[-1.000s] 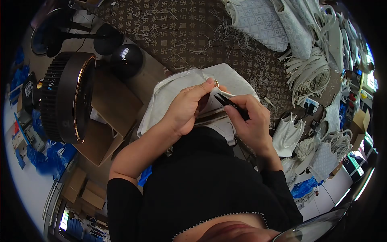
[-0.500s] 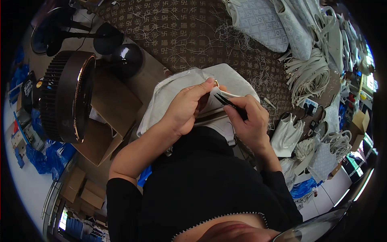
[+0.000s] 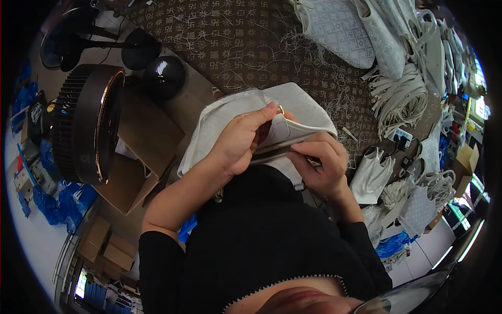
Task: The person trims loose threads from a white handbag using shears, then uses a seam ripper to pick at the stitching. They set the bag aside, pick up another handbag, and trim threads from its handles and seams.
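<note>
Two hands work one white bag (image 3: 306,107): fingers of the left hand (image 3: 240,144) pinch its rim. Just beside them, fingers of the right hand (image 3: 320,168) clench one dark tool (image 3: 314,160) against its zipper (image 3: 271,154).

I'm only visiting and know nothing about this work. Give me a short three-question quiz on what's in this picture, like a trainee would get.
1. True or false: the left hand and the right hand both touch the white bag.
2. What stands on the person's left side of the bag? A) a black fan B) a sewing machine C) a kettle
3. Fill in: the brown patterned cloth beyond the bag is littered with loose white ____.

Key: 1 true. 2 A. 3 threads.
</note>
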`<act>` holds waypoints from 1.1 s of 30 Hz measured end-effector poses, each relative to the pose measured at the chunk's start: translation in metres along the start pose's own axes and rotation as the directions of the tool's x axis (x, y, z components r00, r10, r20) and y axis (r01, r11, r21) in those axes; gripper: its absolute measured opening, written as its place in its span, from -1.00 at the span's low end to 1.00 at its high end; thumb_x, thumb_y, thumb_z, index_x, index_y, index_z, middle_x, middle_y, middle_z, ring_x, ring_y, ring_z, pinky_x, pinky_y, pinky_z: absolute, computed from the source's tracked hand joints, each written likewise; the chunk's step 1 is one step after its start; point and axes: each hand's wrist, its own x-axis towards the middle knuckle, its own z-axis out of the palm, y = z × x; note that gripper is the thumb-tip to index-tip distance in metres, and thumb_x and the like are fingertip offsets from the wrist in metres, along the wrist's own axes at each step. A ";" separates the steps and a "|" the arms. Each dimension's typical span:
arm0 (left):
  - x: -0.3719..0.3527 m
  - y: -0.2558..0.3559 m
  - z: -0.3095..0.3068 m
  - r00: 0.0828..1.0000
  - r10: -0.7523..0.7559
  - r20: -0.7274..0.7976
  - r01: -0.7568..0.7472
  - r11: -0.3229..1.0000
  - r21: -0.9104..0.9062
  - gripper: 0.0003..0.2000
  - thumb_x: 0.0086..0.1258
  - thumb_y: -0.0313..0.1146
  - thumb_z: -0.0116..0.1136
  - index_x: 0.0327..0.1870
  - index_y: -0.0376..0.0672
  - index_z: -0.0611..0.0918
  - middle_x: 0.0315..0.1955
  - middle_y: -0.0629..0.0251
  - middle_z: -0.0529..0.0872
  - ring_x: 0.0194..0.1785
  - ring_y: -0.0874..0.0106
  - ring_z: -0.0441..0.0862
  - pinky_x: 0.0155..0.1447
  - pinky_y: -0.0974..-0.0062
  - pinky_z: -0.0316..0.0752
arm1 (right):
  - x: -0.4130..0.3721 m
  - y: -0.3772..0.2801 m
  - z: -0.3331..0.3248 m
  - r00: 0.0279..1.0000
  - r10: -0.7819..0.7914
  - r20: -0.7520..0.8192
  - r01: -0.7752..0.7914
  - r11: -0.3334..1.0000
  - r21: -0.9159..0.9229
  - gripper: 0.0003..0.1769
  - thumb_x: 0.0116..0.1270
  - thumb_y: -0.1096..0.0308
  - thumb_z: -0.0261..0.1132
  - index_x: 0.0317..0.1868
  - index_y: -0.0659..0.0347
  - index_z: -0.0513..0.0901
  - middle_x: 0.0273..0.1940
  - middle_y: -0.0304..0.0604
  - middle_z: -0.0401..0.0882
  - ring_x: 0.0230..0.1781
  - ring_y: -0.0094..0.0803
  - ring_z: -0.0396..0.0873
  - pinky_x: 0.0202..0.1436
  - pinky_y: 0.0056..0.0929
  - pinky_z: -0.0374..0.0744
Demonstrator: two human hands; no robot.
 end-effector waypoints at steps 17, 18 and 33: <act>0.004 -0.006 -0.002 0.997 0.059 -0.044 -0.056 0.997 0.061 -0.67 0.45 -0.12 -0.07 -0.18 -0.17 0.66 -0.56 0.60 0.44 -0.47 0.77 0.23 -0.33 0.75 0.18 | -0.002 0.000 -0.001 0.975 0.220 -0.023 -0.220 0.958 -0.181 -0.82 -0.03 0.52 0.41 -0.38 0.20 0.60 -0.55 -0.25 0.47 -0.61 -0.44 0.47 -0.61 -0.53 0.40; 0.004 -0.006 -0.001 0.997 0.065 -0.038 -0.063 0.997 0.053 -0.66 0.45 -0.13 -0.08 -0.17 -0.19 0.66 -0.51 0.56 0.51 -0.43 0.76 0.31 -0.28 0.74 0.25 | -0.002 0.001 0.000 0.981 0.191 -0.019 -0.191 0.963 -0.190 -0.82 -0.04 0.51 0.41 -0.39 0.19 0.61 -0.55 -0.26 0.48 -0.61 -0.42 0.47 -0.60 -0.53 0.40; 0.005 -0.004 0.000 0.996 0.058 -0.066 -0.055 0.997 0.050 -0.70 0.43 -0.14 -0.03 -0.19 -0.15 0.68 -0.65 0.69 0.24 -0.53 0.76 0.05 -0.42 0.74 -0.01 | 0.003 -0.004 -0.012 0.957 0.288 -0.023 -0.289 0.953 -0.088 -0.79 -0.05 0.54 0.43 -0.34 0.23 0.63 -0.53 -0.24 0.51 -0.58 -0.49 0.51 -0.53 -0.57 0.45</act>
